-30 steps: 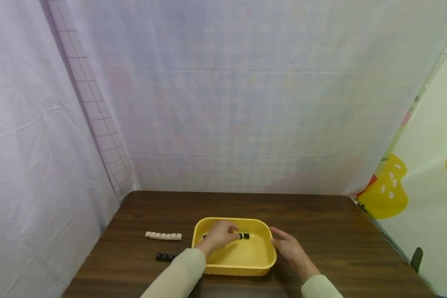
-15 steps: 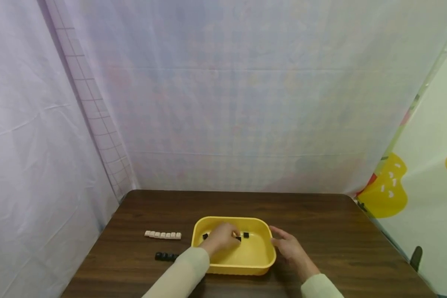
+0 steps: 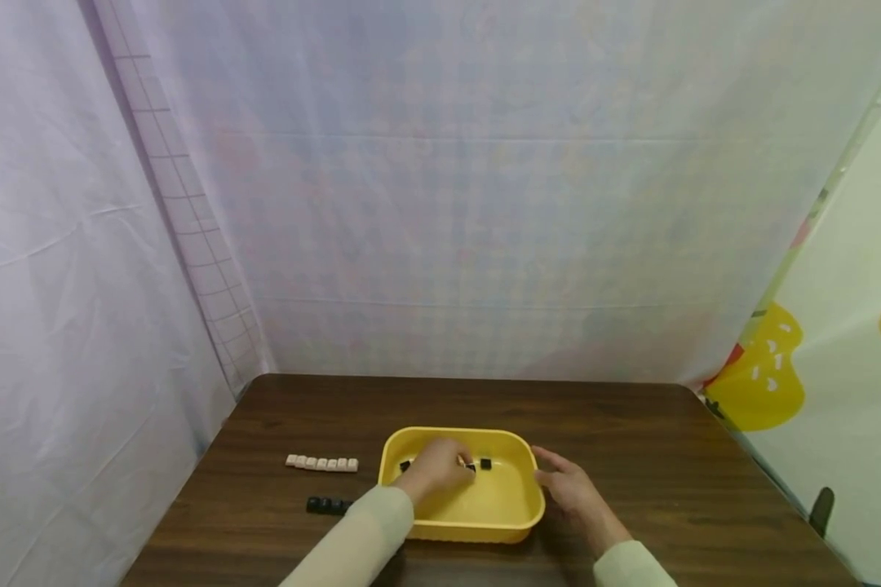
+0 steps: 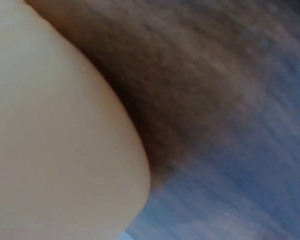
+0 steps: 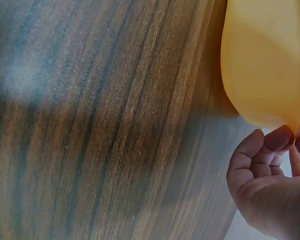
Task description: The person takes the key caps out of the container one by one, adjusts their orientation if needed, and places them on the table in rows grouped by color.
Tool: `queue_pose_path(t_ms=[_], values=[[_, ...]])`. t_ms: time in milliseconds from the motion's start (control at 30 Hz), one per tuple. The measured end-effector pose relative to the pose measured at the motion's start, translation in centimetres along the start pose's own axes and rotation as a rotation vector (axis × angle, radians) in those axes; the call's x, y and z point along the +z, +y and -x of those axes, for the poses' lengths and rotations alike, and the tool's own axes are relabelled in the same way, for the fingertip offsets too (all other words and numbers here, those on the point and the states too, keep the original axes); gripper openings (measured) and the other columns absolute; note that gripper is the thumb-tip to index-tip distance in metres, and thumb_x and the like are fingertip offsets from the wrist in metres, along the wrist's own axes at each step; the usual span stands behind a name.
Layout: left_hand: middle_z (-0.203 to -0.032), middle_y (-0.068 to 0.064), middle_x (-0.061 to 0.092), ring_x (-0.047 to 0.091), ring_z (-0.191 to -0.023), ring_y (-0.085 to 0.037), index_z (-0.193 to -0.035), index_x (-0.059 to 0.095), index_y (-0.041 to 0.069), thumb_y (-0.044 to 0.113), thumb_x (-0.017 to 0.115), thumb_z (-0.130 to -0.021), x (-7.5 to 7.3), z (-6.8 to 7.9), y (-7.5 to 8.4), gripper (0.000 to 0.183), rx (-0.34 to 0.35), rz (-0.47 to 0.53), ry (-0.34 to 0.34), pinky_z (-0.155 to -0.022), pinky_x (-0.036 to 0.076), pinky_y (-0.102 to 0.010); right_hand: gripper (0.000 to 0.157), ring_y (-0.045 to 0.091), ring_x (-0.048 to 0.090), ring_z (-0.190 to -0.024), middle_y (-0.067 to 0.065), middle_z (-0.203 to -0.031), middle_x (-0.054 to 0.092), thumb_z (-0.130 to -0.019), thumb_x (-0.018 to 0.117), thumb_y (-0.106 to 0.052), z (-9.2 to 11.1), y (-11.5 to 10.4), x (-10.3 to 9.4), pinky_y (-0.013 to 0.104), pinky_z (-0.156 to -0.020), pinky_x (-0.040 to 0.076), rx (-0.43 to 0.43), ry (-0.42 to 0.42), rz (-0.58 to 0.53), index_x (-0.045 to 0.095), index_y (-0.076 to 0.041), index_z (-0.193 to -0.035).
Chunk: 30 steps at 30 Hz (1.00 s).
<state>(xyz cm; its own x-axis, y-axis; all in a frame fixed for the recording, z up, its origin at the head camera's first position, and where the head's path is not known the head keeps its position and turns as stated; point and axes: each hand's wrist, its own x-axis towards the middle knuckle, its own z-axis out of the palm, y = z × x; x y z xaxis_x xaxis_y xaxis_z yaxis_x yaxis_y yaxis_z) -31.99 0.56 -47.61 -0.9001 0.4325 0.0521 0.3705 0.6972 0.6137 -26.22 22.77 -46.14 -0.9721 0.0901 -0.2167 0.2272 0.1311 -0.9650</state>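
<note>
A yellow tray (image 3: 484, 509) stands on the dark wooden table. My left hand (image 3: 435, 469) reaches into it, thumb and fingers pinching a small black keycap (image 3: 471, 469). To the right of those fingertips another black keycap (image 3: 486, 464) lies on the tray floor. One more black keycap (image 3: 405, 465) shows at the tray's left side, partly behind the hand. My right hand (image 3: 571, 491) grips the tray's right rim; in the right wrist view, its fingers meet the outer wall and the thumb lies on the rim's other side. The left wrist view is mostly a pale, blurred surface.
Left of the tray, a row of white keycaps (image 3: 321, 464) lies on the table (image 3: 631, 424). Nearer to me is a row of black keycaps (image 3: 326, 505), its right end hidden by the left sleeve (image 3: 370, 522). Pale curtains (image 3: 440, 204) hang behind the table.
My left hand has shifted slightly right and lower in the tray, and its fingertips have closed on the black keycap, drawing it away from its neighbour. The right hand stays on the rim.
</note>
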Motion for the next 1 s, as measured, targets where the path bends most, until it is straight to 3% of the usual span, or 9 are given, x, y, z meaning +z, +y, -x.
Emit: queue_pose_path(t_ms=[200,367,533,733,867,1000], values=[[-0.078,-0.001,0.063,0.056,-0.053,-0.012,-0.094,0.07,0.004,0.0,0.073,-0.084,-0.6,0.3,0.5,0.012,0.002,0.17,0.008,-0.051,0.047,-0.027,0.047,0.027,0.065,-0.094,0.03,-0.123,0.058,-0.098,0.05,0.0,0.1,0.0,0.0,0.042,-0.075,0.057,-0.011,-0.002,0.011,0.044,0.005,-0.145],[-0.07,0.0,0.061,0.057,-0.054,-0.012,-0.095,0.07,0.004,0.001,0.074,-0.083,-1.2,0.7,0.7,0.013,0.023,0.226,0.015,-0.05,0.046,-0.026,0.047,0.028,0.065,-0.095,0.031,-0.124,0.058,-0.098,0.051,-0.001,0.1,0.0,0.0,0.042,-0.075,0.057,-0.013,-0.005,0.012,0.044,0.005,-0.145],[-0.077,-0.001,0.063,0.061,-0.06,-0.019,-0.089,0.069,0.006,0.01,0.071,-0.092,-1.8,1.4,0.7,0.005,0.027,0.294,0.014,-0.054,0.049,-0.028,0.047,0.028,0.065,-0.095,0.031,-0.124,0.058,-0.099,0.049,0.0,0.1,0.0,0.0,0.043,-0.076,0.057,-0.011,-0.01,0.001,0.044,0.005,-0.145],[-0.08,-0.006,0.066,0.064,-0.062,-0.024,-0.097,0.07,-0.001,0.004,0.071,-0.089,-2.4,1.9,0.5,0.009,0.041,0.287,0.03,-0.054,0.05,-0.028,0.047,0.029,0.066,-0.094,0.029,-0.121,0.06,-0.099,0.049,-0.001,0.1,0.1,0.0,0.044,-0.075,0.057,-0.003,-0.014,-0.01,0.043,0.005,-0.145],[-0.082,-0.008,0.068,0.063,-0.063,-0.018,-0.109,0.07,-0.007,0.001,0.072,-0.086,-2.9,2.3,0.2,0.024,0.066,0.25,0.033,-0.056,0.05,-0.028,0.047,0.029,0.066,-0.092,0.029,-0.118,0.062,-0.099,0.049,0.0,0.1,0.1,0.0,0.045,-0.074,0.057,-0.006,-0.01,-0.014,0.044,0.005,-0.145],[-0.084,-0.006,0.069,0.062,-0.068,-0.012,-0.107,0.072,-0.006,0.002,0.072,-0.087,-3.6,2.8,-0.3,0.021,0.077,0.221,0.03,-0.061,0.051,-0.028,0.046,0.029,0.066,-0.092,0.029,-0.118,0.062,-0.099,0.049,0.0,0.1,0.2,0.0,0.045,-0.073,0.057,-0.011,-0.01,-0.015,0.044,0.005,-0.145]])
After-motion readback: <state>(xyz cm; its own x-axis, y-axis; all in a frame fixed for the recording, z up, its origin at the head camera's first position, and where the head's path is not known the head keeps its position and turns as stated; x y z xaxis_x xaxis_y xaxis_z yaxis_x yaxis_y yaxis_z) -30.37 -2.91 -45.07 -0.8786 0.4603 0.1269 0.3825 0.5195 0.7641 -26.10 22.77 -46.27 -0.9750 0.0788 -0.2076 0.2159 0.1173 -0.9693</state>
